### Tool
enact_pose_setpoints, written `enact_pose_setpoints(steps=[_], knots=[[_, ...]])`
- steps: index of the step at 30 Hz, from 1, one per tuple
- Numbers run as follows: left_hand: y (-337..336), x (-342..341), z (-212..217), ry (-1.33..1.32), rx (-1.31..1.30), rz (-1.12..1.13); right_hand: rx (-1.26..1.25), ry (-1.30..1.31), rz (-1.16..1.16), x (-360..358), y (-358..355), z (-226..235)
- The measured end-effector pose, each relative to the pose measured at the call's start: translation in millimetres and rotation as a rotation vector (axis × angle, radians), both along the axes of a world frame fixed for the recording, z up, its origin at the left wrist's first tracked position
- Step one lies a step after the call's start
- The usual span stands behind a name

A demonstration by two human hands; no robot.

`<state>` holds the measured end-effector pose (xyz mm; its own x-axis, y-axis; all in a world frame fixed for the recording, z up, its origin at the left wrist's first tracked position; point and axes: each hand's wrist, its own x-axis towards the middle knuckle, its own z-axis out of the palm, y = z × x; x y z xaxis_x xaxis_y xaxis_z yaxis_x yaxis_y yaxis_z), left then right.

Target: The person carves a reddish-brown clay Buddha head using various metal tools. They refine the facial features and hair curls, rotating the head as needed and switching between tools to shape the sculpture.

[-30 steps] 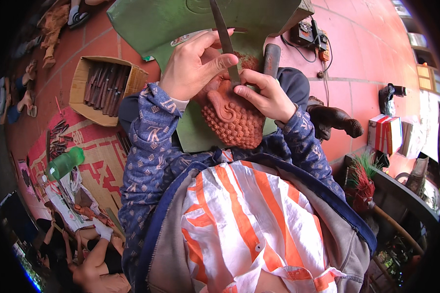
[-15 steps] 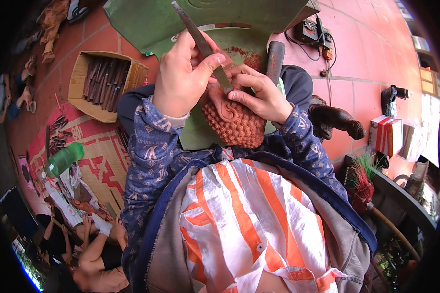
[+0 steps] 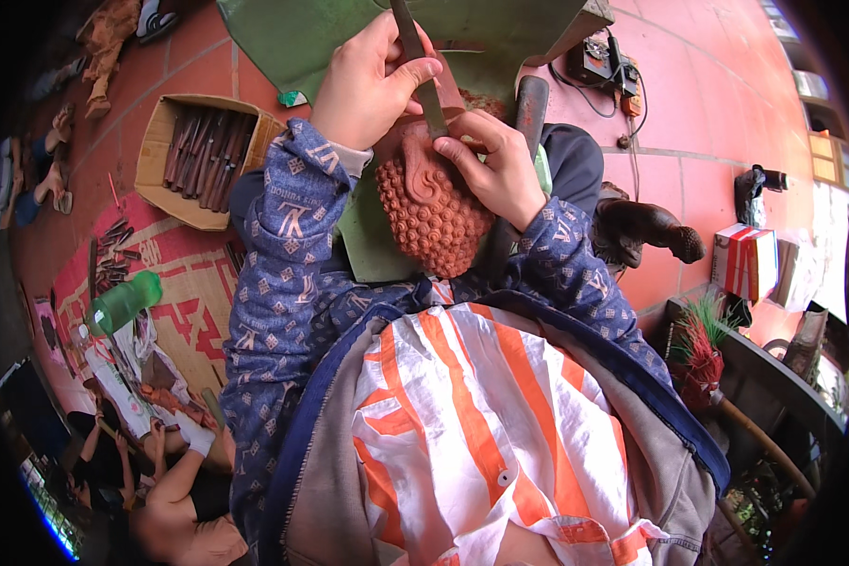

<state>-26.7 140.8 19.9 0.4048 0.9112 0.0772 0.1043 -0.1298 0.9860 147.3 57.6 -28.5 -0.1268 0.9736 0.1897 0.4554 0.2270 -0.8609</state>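
A reddish-brown carved wooden head [image 3: 434, 219] with rows of knobbly curls and a long ear rests between my legs, crown toward me. My left hand [image 3: 373, 87] is closed round a long, flat steel carving blade [image 3: 427, 94], whose lower end meets the carving above the ear. My right hand [image 3: 500, 168] lies against the head's right side. Its thumb and fingers close about the blade's lower end, near the wood. The carving's face is mostly hidden by my hands. Just beyond my right hand leans a dark, round-ended bar [image 3: 532, 108].
Green sheeting [image 3: 302, 47] spreads under the carving. To the left stands a cardboard box [image 3: 151, 179] of wooden-handled tools, with more tools [image 3: 113, 257] on a mat and a green bottle [image 3: 127, 304]. At right lies a dark carving [image 3: 646, 229]; a corded device [image 3: 599, 61] sits beyond. Other people [image 3: 174, 472] sit lower left.
Both hands and the blade have shifted slightly away from me. The carved head has turned a little and moved left. My left hand still grips the blade.
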Motion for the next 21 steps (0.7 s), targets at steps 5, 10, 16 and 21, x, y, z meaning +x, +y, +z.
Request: enact_pose_setpoints(steps=[5,10,16,21], knots=[[22.1,12.7,8.0,0.119,0.121,-0.106,-0.098,0.182,-0.031,-2.7,8.2,-6.0],[6.6,14.9,21.3,0.182,-0.062,-0.207,-0.003,0.104,0.146,8.0,-6.7,5.9],[12.0,14.4,15.0,0.152,0.004,-0.182,-0.048,0.066,0.048,2.3,-4.3,-0.8],[2.0,14.3,18.5,0.175,-0.038,-0.185,-0.007,0.114,0.073,3.3,-8.0,4.5]])
